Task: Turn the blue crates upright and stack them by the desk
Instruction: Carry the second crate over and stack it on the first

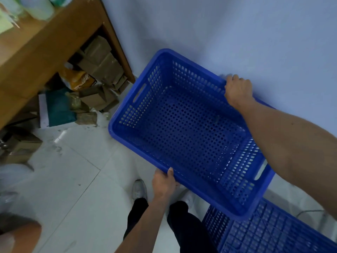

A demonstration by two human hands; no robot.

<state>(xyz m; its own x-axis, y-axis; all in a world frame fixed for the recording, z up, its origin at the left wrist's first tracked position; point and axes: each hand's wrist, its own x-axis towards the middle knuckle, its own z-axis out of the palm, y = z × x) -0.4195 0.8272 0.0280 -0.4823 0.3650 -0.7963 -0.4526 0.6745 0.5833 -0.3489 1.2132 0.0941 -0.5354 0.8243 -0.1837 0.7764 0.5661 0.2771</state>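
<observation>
A blue perforated crate (186, 128) is held upright, open side up, above the floor, between the wall and my legs. My left hand (164, 181) grips its near long rim, thumb over the edge. My right hand (238, 89) grips the far long rim next to the wall. A second blue crate (269, 232) lies upside down at the bottom right, its ribbed base facing up, partly under the held crate. The wooden desk (47, 42) stands at the upper left, its side panel close to the held crate's left end.
Cardboard boxes (102, 70), an orange packet and a teal bag (58, 108) are piled under the desk. More boxes (20, 148) sit on the white tiled floor (76, 170) at the left. The pale wall (218, 33) runs behind the crate. My shoes show below.
</observation>
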